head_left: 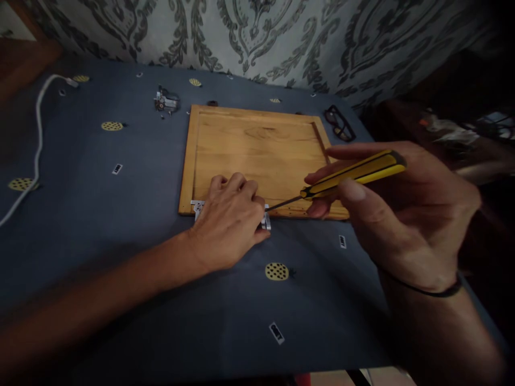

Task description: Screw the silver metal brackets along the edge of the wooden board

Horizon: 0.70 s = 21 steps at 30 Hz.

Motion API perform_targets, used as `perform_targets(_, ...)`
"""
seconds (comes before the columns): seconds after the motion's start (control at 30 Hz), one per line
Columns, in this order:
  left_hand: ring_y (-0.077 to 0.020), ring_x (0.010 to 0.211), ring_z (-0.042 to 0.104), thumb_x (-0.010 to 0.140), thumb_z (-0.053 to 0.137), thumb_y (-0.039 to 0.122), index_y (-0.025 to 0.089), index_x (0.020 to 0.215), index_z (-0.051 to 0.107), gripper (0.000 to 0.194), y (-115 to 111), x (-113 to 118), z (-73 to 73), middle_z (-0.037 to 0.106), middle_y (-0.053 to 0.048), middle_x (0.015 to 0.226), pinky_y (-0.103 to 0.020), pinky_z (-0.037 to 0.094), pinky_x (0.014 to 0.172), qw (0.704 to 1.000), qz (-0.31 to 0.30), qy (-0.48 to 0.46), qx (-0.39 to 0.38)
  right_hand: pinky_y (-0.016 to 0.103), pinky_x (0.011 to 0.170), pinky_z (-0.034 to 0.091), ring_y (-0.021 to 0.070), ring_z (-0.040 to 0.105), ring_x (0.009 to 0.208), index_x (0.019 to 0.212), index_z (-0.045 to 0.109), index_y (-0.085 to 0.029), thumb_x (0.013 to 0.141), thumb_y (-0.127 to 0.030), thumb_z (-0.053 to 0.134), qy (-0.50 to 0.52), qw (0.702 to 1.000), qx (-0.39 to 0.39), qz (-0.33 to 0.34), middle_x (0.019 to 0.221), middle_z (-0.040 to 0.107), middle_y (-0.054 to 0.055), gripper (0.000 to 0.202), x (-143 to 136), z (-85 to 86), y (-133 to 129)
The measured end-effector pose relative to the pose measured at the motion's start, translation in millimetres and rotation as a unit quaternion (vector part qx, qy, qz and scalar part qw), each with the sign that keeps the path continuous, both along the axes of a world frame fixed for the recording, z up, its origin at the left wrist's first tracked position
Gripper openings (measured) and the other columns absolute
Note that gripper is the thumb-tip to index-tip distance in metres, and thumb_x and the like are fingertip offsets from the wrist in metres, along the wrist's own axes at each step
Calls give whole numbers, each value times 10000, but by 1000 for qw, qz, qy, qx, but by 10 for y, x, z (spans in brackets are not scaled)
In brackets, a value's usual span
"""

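Note:
A framed wooden panel (257, 150) lies flat on the blue patterned cloth. My left hand (231, 217) is closed over a metal bracket (266, 221) at the panel's near edge, and parts of the metal show on both sides of the hand. In my right hand (394, 214) is a yellow and black screwdriver (354, 174), held by its handle and pointing left. Its shaft slants down to the metal beside my left fingers; whether the tip sits in a screw is too small to tell.
Metal hardware with small loose pieces (166, 102) lies behind the panel's left corner. Dark-framed glasses (340, 123) rest at the back right. A white cable (39, 128) runs along the left. Behind the cloth stands a patterned wall (249, 37).

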<state>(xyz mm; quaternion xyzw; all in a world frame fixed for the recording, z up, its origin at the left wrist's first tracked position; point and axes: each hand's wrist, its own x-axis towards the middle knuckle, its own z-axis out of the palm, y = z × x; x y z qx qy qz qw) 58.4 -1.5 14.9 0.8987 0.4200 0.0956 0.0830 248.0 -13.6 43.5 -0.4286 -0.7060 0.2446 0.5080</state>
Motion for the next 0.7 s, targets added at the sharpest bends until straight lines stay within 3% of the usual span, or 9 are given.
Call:
perform_targets(0.17, -329, 1101, 521, 894, 694, 418, 133, 970, 728, 297, -3, 2, 1, 647, -111, 1027, -469, 381, 890, 1000, -1, 2, 0, 266, 412, 541, 107, 640, 492, 931, 769, -313, 793, -153, 781, -3, 999, 36, -2, 859, 746, -35, 211, -5, -24, 9)
perform_targets(0.4, -322, 1090, 527, 872, 724, 411, 138, 937, 726, 281, -3, -5, -27, 655, -109, 1022, -465, 387, 892, 1000, -4, -6, 11, 271, 356, 471, 109, 609, 456, 865, 716, -262, 810, -257, 790, 72, 988, 116, -65, 796, 760, -30, 93, -61, -102, 15)
perform_targets(0.5, -315, 1066, 533, 869, 729, 410, 139, 925, 721, 277, -4, -17, -52, 656, -109, 1006, -457, 394, 877, 1000, -8, -13, 27, 286, 374, 478, 114, 598, 463, 855, 690, -270, 826, -294, 774, 104, 983, 109, -108, 789, 753, -40, 93, -65, -104, 1)
perform_targets(0.7, -318, 1062, 534, 870, 724, 417, 138, 947, 716, 290, -5, -19, -54, 658, -112, 1025, -464, 402, 876, 999, -9, -10, 38, 267, 359, 464, 108, 616, 464, 858, 685, -275, 832, -261, 768, 67, 992, 89, -57, 786, 738, -39, 88, -33, -134, 2)
